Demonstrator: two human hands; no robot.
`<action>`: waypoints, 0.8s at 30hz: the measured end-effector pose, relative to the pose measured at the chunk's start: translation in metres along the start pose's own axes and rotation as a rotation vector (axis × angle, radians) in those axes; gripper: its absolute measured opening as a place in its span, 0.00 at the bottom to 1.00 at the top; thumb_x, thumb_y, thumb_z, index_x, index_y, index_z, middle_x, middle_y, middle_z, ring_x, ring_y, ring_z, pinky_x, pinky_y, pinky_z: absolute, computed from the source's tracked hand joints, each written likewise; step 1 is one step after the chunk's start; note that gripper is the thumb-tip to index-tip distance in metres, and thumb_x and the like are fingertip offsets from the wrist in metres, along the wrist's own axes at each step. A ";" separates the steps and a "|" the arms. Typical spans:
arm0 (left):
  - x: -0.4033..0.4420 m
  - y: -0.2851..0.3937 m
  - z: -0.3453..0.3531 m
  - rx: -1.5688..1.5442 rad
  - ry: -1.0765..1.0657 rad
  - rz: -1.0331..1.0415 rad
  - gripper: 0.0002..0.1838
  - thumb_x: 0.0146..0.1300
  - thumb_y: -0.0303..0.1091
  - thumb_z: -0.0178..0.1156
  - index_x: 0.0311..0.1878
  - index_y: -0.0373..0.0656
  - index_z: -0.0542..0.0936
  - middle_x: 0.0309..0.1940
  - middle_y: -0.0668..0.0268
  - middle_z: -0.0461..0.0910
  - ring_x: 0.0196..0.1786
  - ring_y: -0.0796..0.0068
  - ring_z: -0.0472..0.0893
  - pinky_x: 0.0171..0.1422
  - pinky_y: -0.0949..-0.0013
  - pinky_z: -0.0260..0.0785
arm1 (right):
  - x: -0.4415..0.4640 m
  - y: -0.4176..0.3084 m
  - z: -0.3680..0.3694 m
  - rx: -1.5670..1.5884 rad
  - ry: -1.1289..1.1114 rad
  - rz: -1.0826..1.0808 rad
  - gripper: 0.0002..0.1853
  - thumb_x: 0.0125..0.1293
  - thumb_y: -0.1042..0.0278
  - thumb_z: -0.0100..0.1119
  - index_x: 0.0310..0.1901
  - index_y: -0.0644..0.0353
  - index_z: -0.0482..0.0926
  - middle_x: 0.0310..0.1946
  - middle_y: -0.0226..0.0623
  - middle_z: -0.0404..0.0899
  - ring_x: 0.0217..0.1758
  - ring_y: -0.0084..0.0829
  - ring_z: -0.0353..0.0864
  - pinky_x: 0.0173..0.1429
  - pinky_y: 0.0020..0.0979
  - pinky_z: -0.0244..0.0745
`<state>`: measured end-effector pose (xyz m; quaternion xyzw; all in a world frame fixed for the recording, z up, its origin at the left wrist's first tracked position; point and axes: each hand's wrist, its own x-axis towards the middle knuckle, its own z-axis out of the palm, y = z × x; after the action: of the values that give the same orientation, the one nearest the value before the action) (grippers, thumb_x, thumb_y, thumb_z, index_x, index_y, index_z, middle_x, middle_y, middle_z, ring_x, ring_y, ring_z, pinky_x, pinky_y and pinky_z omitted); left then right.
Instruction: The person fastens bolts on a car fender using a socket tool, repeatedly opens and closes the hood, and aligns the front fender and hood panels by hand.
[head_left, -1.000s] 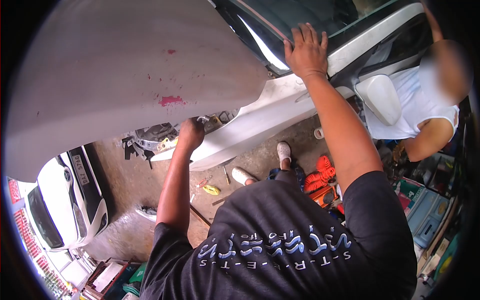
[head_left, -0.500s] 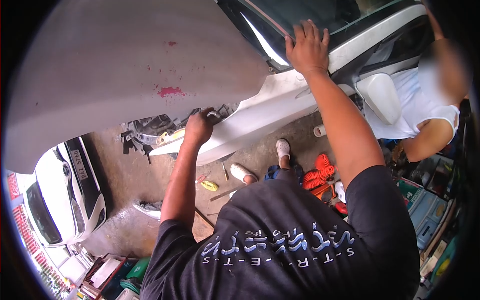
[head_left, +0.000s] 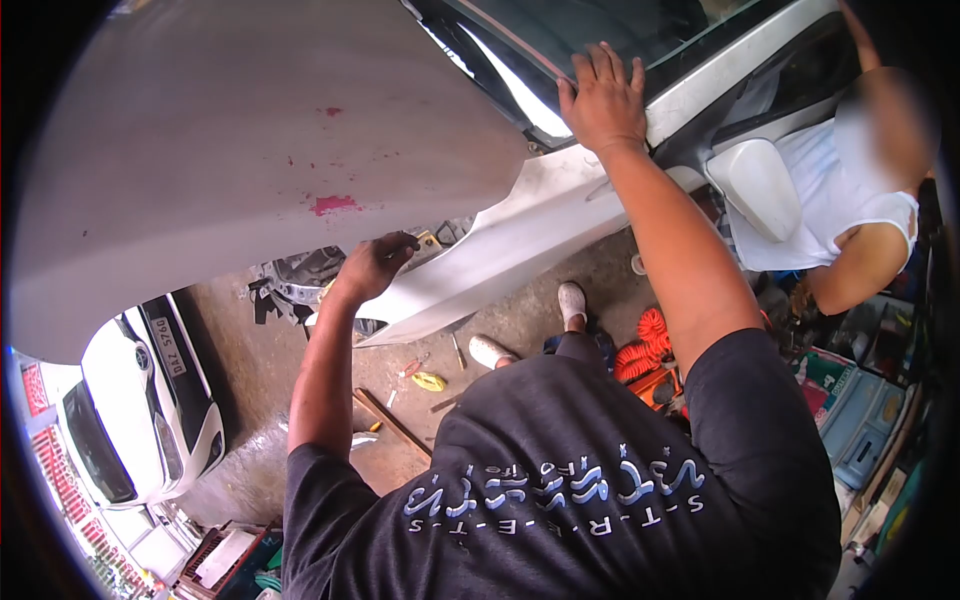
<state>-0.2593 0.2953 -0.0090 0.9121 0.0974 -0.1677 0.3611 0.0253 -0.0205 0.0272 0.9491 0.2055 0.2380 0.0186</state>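
My right hand (head_left: 604, 100) lies flat with its fingers spread at the lower corner of the windshield (head_left: 640, 35), beside the white pillar. My left hand (head_left: 372, 268) is at the gap between the raised grey hood (head_left: 220, 130) and the white fender (head_left: 500, 255). Its fingers are curled, thumb towards fingertips, and what they hold, if anything, is too small to make out. Below the hood edge, bare metal front parts (head_left: 295, 280) of the car show. The fender's front end hangs out over the floor, apart from these parts.
A person in a white top (head_left: 810, 190) stands by the side mirror (head_left: 755, 190). On the floor lie a coiled orange hose (head_left: 645, 345), a yellow item (head_left: 429, 381) and a wooden strip (head_left: 390, 420). Another white car (head_left: 140, 400) is parked at left; toolboxes (head_left: 865, 410) stand at right.
My left hand has moved off the fender's inner edge, leftwards and slightly down. The fender's front end sits farther out from the car. My right hand keeps its place by the windshield.
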 end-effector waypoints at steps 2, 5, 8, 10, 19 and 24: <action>0.006 0.000 -0.002 0.059 -0.036 0.097 0.17 0.75 0.42 0.66 0.59 0.41 0.87 0.53 0.54 0.91 0.58 0.54 0.89 0.65 0.54 0.78 | 0.000 0.000 0.001 0.007 0.017 -0.010 0.25 0.79 0.46 0.54 0.70 0.50 0.78 0.76 0.34 0.73 0.87 0.35 0.60 0.88 0.63 0.47; 0.025 -0.012 0.001 0.010 -0.095 0.133 0.16 0.74 0.37 0.69 0.61 0.44 0.88 0.56 0.55 0.90 0.61 0.56 0.88 0.68 0.56 0.78 | 0.000 -0.001 0.001 0.002 0.030 -0.007 0.25 0.78 0.47 0.55 0.69 0.50 0.79 0.76 0.35 0.73 0.87 0.35 0.61 0.88 0.63 0.47; 0.037 -0.013 -0.001 -0.060 -0.141 0.196 0.15 0.70 0.33 0.71 0.59 0.44 0.89 0.55 0.59 0.91 0.59 0.59 0.89 0.66 0.59 0.79 | 0.000 0.000 0.001 0.017 0.033 -0.003 0.25 0.78 0.47 0.55 0.68 0.50 0.79 0.75 0.36 0.74 0.86 0.35 0.62 0.88 0.63 0.47; 0.045 -0.017 -0.002 0.048 -0.150 0.283 0.14 0.69 0.33 0.72 0.57 0.46 0.90 0.55 0.60 0.91 0.58 0.60 0.89 0.65 0.59 0.80 | 0.000 -0.001 0.000 0.017 0.032 -0.004 0.25 0.78 0.47 0.55 0.68 0.51 0.79 0.75 0.36 0.74 0.86 0.35 0.62 0.88 0.63 0.47; 0.049 0.024 -0.026 0.398 -0.014 0.524 0.11 0.67 0.38 0.74 0.51 0.51 0.93 0.55 0.64 0.91 0.56 0.61 0.88 0.63 0.61 0.80 | -0.001 0.001 0.002 0.041 0.058 -0.012 0.23 0.78 0.48 0.55 0.66 0.51 0.80 0.75 0.37 0.75 0.86 0.36 0.63 0.88 0.64 0.48; 0.039 -0.017 0.016 0.098 -0.142 0.163 0.23 0.76 0.44 0.65 0.64 0.38 0.81 0.47 0.50 0.91 0.50 0.61 0.91 0.54 0.57 0.81 | -0.001 0.000 0.002 0.041 0.055 -0.004 0.22 0.79 0.49 0.55 0.66 0.51 0.79 0.75 0.38 0.75 0.86 0.37 0.62 0.88 0.64 0.49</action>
<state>-0.2317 0.2981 -0.0455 0.9194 -0.0112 -0.2067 0.3343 0.0253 -0.0207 0.0252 0.9420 0.2125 0.2597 -0.0060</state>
